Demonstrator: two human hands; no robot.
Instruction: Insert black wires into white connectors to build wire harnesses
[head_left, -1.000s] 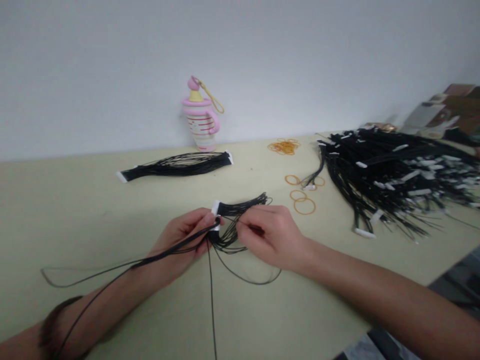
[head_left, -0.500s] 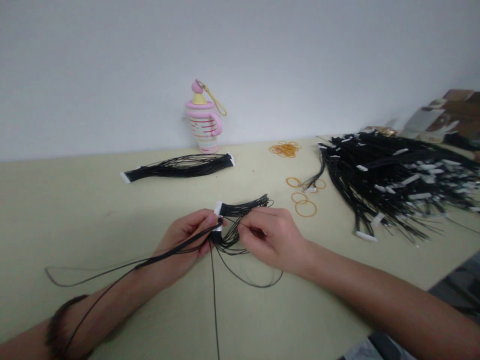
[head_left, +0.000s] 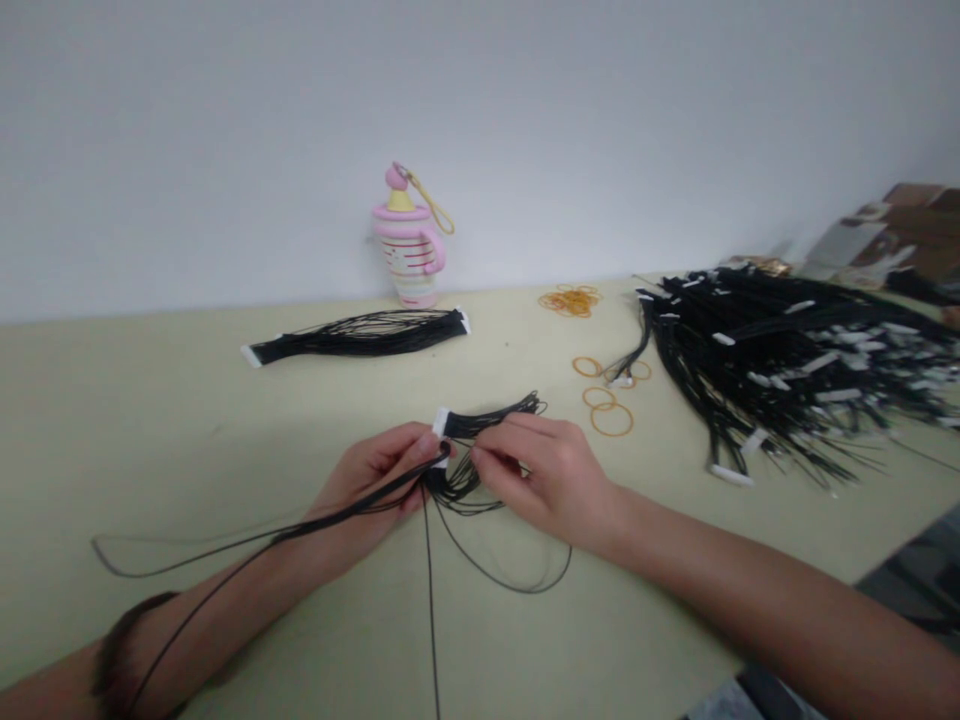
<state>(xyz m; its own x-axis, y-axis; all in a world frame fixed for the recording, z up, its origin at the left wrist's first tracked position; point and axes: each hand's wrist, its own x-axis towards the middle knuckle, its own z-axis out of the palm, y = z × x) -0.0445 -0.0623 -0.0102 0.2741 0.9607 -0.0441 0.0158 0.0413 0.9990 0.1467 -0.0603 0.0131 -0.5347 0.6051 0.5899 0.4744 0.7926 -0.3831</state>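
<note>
My left hand [head_left: 382, 470] is closed on a white connector [head_left: 440, 424] with many thin black wires coming out of it, the thumb pressed along its face. Some of these black wires [head_left: 330, 522] fold back over the left wrist, and one hangs straight down toward the front. My right hand [head_left: 544, 475] is closed in a pinch among the wires just right of the connector; its fingertips touch the wires. An upper bunch of wires [head_left: 495, 413] reaches out behind the right fingers. Which single wire sits in the pinch is too small to tell.
Behind my hands lies a black wire harness [head_left: 360, 335] with white connectors. A pink striped cup [head_left: 409, 255] stands against the wall. Loose rubber bands [head_left: 611, 419] and a pile of them [head_left: 571, 300] lie right of centre. A large heap of harnesses [head_left: 795, 350] covers the right side.
My right hand has shifted slightly left, closer to the connector. The loose wire loop below it has moved a little down and right. My left hand keeps its hold.
</note>
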